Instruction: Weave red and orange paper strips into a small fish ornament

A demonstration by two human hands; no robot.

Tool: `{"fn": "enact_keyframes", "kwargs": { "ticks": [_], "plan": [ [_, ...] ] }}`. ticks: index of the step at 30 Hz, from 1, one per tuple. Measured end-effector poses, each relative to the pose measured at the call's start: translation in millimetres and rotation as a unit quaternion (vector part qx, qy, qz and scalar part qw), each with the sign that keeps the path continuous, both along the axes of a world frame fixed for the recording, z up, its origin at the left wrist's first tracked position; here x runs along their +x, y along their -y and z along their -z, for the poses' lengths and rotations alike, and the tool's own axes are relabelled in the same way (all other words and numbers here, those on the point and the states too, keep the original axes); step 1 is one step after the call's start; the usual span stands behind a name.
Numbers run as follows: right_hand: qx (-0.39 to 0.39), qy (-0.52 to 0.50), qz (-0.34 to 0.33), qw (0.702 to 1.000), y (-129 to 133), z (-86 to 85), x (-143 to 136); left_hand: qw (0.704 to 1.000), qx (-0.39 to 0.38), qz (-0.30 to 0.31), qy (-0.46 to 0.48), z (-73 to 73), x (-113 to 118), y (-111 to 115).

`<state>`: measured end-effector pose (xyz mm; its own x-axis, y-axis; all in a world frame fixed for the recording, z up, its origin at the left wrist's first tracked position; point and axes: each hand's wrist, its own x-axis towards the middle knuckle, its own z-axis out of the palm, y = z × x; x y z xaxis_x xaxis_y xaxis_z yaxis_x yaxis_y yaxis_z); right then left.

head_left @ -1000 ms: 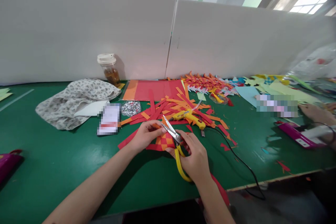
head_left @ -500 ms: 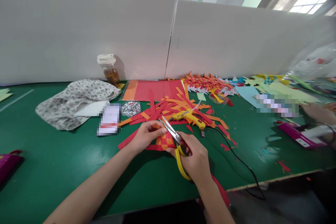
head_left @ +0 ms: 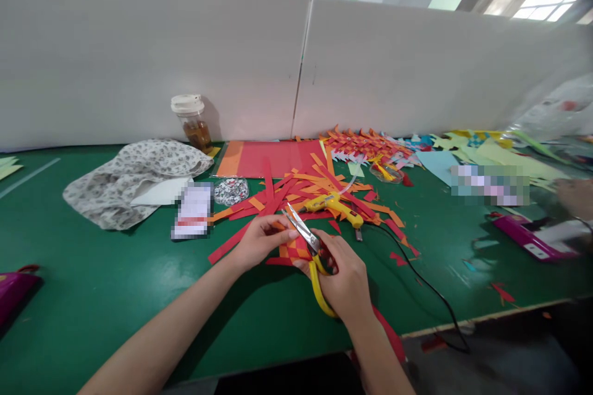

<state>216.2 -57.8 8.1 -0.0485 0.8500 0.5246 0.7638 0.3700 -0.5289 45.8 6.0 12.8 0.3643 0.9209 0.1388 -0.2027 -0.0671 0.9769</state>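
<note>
A red and orange checkered paper weave (head_left: 294, 250) lies between my hands, low over the green table. My left hand (head_left: 264, 239) pinches its upper left part near an orange strip. Yellow-handled scissors (head_left: 317, 281) are in my right hand (head_left: 343, 271), with the blades pointing up and left beside my left fingertips. My right fingers also touch the weave's right edge. Behind the hands is a pile of red and orange paper strips (head_left: 278, 194), with a yellow glue gun (head_left: 331, 205) resting on it.
Left of the strips are a phone (head_left: 193, 213), a patterned cloth (head_left: 106, 188) and a lidded cup (head_left: 193, 123). A black cord (head_left: 430, 287) runs right of my right hand. At the far right, another person's arm (head_left: 572, 197) is near a purple device (head_left: 530, 239).
The weave and my left fingertips have shifted slightly right, closer to my right hand. A red strip at the left now lies apart from the weave. The other person's hand has moved right.
</note>
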Motion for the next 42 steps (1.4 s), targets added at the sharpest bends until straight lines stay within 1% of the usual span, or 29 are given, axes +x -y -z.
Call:
{"fn": "enact_keyframes", "kwargs": {
  "ticks": [12, 17, 24, 28, 31, 33, 38, 42],
  "plan": [
    [0.017, 0.007, 0.019, 1.0, 1, 0.8, 0, 1.0, -0.014, 0.006, 0.001, 0.5, 1, 0],
    [0.009, -0.004, 0.014, 1.0, 1, -0.2, 0, 1.0, -0.001, 0.018, -0.023, -2.5, 2, 1],
    [0.014, -0.005, 0.023, 1.0, 1, -1.0, 0, 0.999, -0.023, 0.013, -0.043, -5.7, 3, 4],
    [0.037, -0.055, 0.05, 0.997, 1, -0.6, 2, 0.998, -0.041, 0.019, -0.05, -4.3, 4, 3],
    [0.032, -0.117, 0.102, 0.987, 0, -0.1, 4, 0.997, -0.045, -0.007, -0.066, -1.0, 4, 2],
    [0.019, -0.134, 0.127, 0.983, 0, -0.1, 4, 0.995, -0.057, -0.034, -0.07, 1.4, 5, 0],
    [0.035, -0.089, 0.129, 0.987, -1, -0.4, 2, 0.99, -0.087, -0.072, -0.08, 6.5, 5, -3],
    [0.05, -0.073, 0.136, 0.987, -2, 0.5, 2, 0.991, -0.08, -0.072, -0.08, 10.5, 4, -5]
  ]
}}
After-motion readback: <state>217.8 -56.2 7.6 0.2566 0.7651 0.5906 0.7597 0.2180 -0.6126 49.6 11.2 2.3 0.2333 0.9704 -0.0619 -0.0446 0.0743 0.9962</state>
